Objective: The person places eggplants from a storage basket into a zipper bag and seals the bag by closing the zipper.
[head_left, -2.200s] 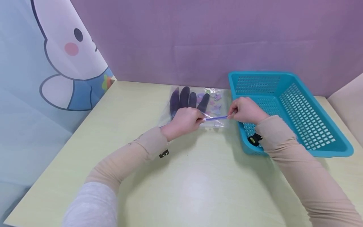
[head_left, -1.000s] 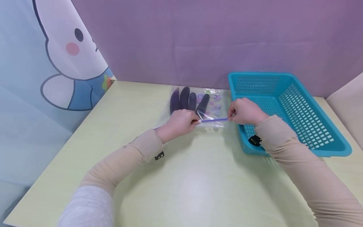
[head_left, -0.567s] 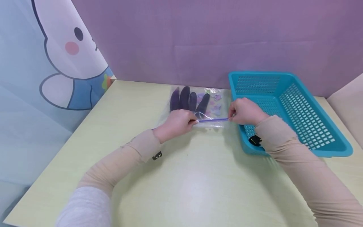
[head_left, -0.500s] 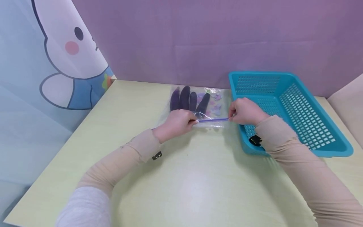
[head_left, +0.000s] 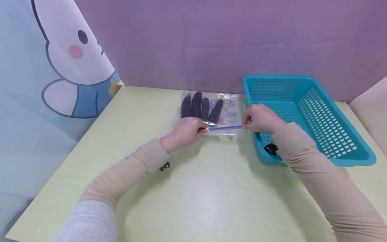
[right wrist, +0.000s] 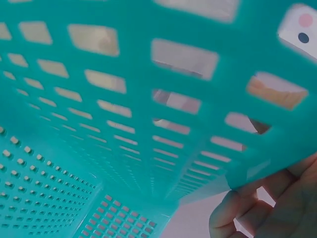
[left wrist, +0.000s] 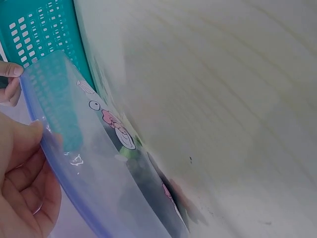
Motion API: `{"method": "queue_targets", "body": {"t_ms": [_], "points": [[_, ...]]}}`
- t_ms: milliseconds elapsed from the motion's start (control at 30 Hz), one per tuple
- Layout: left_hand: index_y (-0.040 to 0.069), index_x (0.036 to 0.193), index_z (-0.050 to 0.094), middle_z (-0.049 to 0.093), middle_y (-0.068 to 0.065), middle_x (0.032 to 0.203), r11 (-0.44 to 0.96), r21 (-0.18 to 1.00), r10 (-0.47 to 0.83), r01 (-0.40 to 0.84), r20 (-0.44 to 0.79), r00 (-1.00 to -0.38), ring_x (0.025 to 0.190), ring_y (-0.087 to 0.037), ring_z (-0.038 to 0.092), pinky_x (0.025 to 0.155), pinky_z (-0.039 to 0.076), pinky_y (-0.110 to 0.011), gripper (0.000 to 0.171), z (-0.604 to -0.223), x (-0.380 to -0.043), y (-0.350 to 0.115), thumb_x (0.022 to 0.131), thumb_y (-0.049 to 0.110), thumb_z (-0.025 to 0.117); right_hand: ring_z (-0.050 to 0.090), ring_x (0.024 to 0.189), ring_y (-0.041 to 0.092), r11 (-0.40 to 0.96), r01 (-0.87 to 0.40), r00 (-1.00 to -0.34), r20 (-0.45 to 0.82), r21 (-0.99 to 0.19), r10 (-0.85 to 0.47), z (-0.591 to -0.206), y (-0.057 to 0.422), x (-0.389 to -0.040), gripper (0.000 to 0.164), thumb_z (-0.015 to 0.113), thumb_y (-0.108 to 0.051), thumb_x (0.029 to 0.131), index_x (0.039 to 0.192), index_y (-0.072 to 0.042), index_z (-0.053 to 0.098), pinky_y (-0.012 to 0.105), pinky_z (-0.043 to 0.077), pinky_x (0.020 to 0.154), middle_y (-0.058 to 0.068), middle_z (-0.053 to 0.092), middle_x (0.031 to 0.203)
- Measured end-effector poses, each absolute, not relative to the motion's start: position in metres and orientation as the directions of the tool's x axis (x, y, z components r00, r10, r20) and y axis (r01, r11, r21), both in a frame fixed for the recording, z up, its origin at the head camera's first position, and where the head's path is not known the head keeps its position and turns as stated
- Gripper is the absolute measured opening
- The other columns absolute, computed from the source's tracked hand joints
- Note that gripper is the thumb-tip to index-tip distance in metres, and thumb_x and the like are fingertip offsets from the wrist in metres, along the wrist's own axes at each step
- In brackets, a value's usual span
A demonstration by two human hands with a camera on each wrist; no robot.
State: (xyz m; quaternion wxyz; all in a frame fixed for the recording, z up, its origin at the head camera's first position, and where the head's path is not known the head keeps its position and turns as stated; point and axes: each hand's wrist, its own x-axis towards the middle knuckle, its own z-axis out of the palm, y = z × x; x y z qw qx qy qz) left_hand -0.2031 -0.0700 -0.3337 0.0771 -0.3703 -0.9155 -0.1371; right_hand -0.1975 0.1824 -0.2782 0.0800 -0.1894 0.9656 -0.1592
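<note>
A clear zip-lock bag [head_left: 227, 132] with a purple zip strip [head_left: 225, 127] lies at the back of the table, several dark eggplants [head_left: 197, 103] inside it. Pink-and-lilac printing shows on the bag's right part. My left hand [head_left: 188, 129] pinches the strip between thumb and forefinger, covering the strip's left stretch in the head view. At the strip's right end, my right hand [head_left: 261, 117] pinches the bag's corner, beside the basket's left rim. Between both hands the strip runs taut. In the left wrist view, the thumb [left wrist: 29, 133] presses the bag's purple edge [left wrist: 64, 183].
A turquoise perforated basket [head_left: 338, 114] stands at the right, with my right forearm across its near left corner. A purple cloth [head_left: 211, 47] hangs behind the pale table [head_left: 196, 195]. A blue curtain with a cartoon figure [head_left: 72, 60] is on the left.
My left hand has slid leftward along the zip strip, so more of the strip shows between the hands. The right hand stays at the bag's corner.
</note>
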Motion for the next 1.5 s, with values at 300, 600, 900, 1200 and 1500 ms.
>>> {"method": "queue_targets", "body": {"t_ms": [300,600,900,1200,1500], "points": [[0.009,0.094,0.074,0.072,-0.005,0.085,0.698,0.180,0.641,0.693,0.272,-0.717,0.077,-0.020,0.068,0.070,0.054,-0.033,0.013,-0.336,-0.203,-0.078,0.089,0.017,0.065,0.052,0.075,0.023,0.870,-0.352,-0.916,-0.066,-0.345,-0.397,-0.277,0.182,-0.197,0.008,0.066,-0.001,0.080,0.076,-0.004,0.073,0.040,0.047,0.070,0.009,0.070,0.084],[0.007,0.093,0.074,0.073,-0.004,0.084,0.699,0.175,0.640,0.694,0.279,-0.715,0.075,-0.019,0.068,0.069,0.055,-0.032,0.013,-0.338,-0.202,-0.081,0.089,0.017,0.066,0.053,0.076,0.023,0.879,-0.339,-0.921,-0.073,-0.335,-0.383,-0.278,0.183,-0.198,0.007,0.067,-0.002,0.080,0.077,-0.005,0.073,0.039,0.047,0.069,0.010,0.070,0.084],[0.009,0.094,0.074,0.072,-0.003,0.084,0.715,0.187,0.625,0.673,0.261,-0.736,0.077,-0.019,0.069,0.069,0.055,-0.033,0.013,-0.338,-0.200,-0.085,0.089,0.017,0.066,0.054,0.079,0.024,0.875,-0.340,-0.919,-0.077,-0.345,-0.387,-0.279,0.183,-0.196,0.007,0.067,-0.002,0.081,0.077,-0.004,0.073,0.042,0.047,0.073,0.010,0.070,0.087],[0.009,0.094,0.075,0.073,-0.004,0.087,0.726,0.184,0.615,0.663,0.259,-0.745,0.078,-0.019,0.069,0.068,0.055,-0.034,0.013,-0.339,-0.200,-0.089,0.089,0.017,0.065,0.053,0.077,0.023,0.872,-0.347,-0.917,-0.068,-0.344,-0.392,-0.280,0.184,-0.195,0.008,0.067,-0.002,0.081,0.075,-0.005,0.072,0.040,0.046,0.071,0.009,0.070,0.084],[0.009,0.095,0.074,0.074,-0.004,0.091,0.741,0.176,0.605,0.648,0.245,-0.758,0.080,-0.019,0.069,0.069,0.055,-0.034,0.013,-0.340,-0.200,-0.091,0.089,0.017,0.065,0.050,0.077,0.024,0.875,-0.337,-0.921,-0.070,-0.348,-0.383,-0.281,0.185,-0.196,0.009,0.068,-0.002,0.080,0.074,-0.006,0.072,0.038,0.045,0.070,0.009,0.069,0.084]]}}
